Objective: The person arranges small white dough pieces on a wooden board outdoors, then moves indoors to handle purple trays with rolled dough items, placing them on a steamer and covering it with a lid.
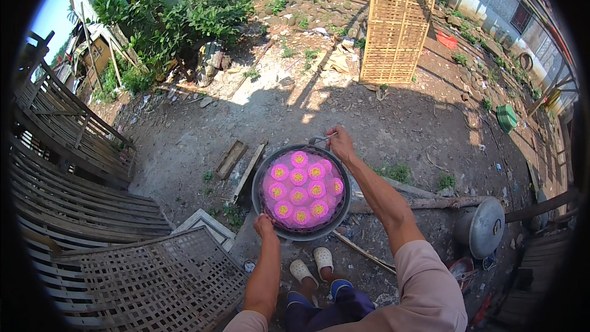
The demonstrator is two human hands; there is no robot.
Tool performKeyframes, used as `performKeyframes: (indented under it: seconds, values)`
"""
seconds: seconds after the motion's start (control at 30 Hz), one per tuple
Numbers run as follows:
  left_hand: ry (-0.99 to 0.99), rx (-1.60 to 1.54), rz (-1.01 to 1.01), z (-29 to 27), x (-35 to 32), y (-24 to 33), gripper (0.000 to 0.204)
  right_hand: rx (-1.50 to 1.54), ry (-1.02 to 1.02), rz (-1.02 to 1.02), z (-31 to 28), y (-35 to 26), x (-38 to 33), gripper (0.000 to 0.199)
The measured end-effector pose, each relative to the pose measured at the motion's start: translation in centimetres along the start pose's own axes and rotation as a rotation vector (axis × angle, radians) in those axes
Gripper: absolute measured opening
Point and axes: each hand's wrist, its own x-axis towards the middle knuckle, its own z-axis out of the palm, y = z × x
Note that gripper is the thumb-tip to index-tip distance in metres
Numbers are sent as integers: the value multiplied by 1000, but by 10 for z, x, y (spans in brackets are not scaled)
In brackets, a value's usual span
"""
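Between my hands is a wide, round grey metal pan, held out in front of my body above the ground. Inside it lie several round pink pieces with yellow centres, bedded on pinkish-purple netting or sheet; what they are made of I cannot make out. My right hand is closed at the far right edge, on a loop handle of the pan. At the near left edge my left hand is closed on the pan, its fingers partly hidden; the handle there does not show.
A woven bamboo panel stands upright ahead. Wooden planks lie left of the pan; poles lie to its right, near a large lidded metal pot. Slatted fencing and a woven lattice border the left.
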Motion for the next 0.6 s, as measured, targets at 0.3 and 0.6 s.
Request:
performKeyframes:
  seconds: [0.3, 0.6]
  values:
    - [-132, 125, 174, -23, -50, 82, 17, 137, 92, -39, -53, -78, -36, 22]
    - [-356, 388, 380, -56, -187, 204, 24, 228, 608, -107, -182, -173, -177, 21]
